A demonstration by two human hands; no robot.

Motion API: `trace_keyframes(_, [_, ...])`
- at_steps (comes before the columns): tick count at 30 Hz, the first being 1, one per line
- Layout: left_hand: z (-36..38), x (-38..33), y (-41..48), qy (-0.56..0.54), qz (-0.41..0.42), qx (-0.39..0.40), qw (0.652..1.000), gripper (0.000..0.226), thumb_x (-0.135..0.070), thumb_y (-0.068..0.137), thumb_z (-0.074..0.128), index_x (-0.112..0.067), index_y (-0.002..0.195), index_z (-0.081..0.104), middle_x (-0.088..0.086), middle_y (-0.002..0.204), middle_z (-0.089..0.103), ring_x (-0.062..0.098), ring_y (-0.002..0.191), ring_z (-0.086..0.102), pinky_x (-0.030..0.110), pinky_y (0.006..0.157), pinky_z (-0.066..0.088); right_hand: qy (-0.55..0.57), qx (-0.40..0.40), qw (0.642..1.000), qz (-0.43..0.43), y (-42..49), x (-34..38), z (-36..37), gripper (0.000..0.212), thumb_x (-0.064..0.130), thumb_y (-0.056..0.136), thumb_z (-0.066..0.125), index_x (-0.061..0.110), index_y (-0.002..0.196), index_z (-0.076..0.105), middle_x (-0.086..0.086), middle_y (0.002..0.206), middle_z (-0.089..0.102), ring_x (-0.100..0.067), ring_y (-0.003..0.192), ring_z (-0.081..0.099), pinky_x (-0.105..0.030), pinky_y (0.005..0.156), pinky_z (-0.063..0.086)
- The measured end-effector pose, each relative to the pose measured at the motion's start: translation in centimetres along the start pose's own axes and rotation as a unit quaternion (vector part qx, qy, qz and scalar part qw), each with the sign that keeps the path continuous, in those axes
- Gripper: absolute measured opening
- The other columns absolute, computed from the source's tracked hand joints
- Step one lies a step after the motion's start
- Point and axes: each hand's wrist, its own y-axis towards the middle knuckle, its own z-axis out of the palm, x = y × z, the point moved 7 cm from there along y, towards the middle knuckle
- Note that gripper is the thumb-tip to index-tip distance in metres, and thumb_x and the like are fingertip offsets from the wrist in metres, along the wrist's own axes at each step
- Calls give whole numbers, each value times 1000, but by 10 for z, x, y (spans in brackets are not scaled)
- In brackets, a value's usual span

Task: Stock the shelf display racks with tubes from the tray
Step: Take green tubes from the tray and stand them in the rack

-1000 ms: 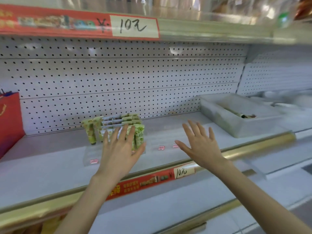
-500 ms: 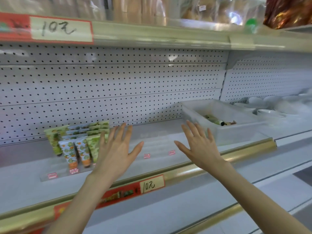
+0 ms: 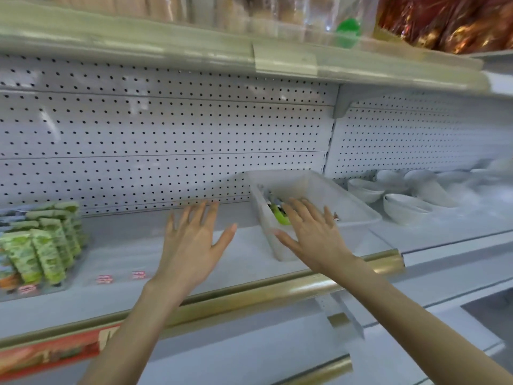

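Shelf: pale grey shelf (image 3: 249,254) with a gold rail (image 3: 249,297) along its front edge.
Left: clear display rack (image 3: 119,276), with green tubes (image 3: 47,254) standing upright at its left end.
Centre-right: translucent tray (image 3: 356,211).
Right: white bowls (image 3: 402,209), near the tray.

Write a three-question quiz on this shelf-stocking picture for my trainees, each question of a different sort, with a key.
1. Fill in: the stocked tubes stand to the ___ of the tray.
2. True or false: the left hand grips a tube.
3. The right hand is nearest: A the tray; B the stocked tubes; C the white bowls.

Key: 1 left; 2 false, its fingers are spread and hold nothing; 3 A.
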Motion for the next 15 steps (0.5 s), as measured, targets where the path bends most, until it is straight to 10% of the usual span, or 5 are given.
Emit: trace_keyframes(15, [41, -51, 65, -18, 12, 51, 998, 71, -65, 90, 11, -24, 147, 18, -2, 154, 23, 17, 140, 18, 45, 115, 7, 270, 111, 955, 60, 62, -100, 39, 60, 57, 92, 33, 22, 141, 37, 2, 146, 36, -18, 134, 34, -40, 110, 29])
